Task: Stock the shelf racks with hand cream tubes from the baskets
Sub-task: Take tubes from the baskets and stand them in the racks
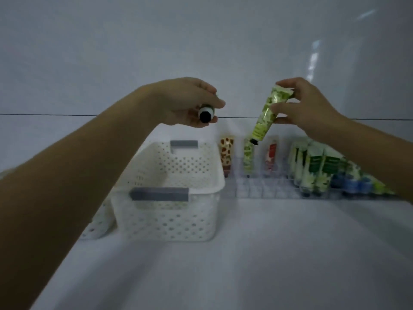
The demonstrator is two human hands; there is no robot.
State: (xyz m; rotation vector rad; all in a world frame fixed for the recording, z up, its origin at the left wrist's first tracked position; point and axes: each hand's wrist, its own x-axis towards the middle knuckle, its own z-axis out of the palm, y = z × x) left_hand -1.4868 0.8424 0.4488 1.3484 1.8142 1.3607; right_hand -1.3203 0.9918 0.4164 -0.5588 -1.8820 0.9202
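My right hand (306, 106) grips a green patterned hand cream tube (267, 114), cap down, just above a clear rack (263, 189) on the white surface. Its black cap hangs over a green tube (248, 158) standing in the rack. My left hand (190, 101) holds another tube (205, 114) with its black cap pointing toward me; most of that tube is hidden in the hand. A white perforated basket (169, 186) with grey handles sits below my left hand. A brown spotted tube (226, 153) and a red-labelled tube (271, 156) also stand in the rack.
Several white-and-green tubes (312, 168) with dark and blue caps fill the rack's right part. A second white basket (96, 229) shows partly behind my left forearm. A white wall rises behind the rack.
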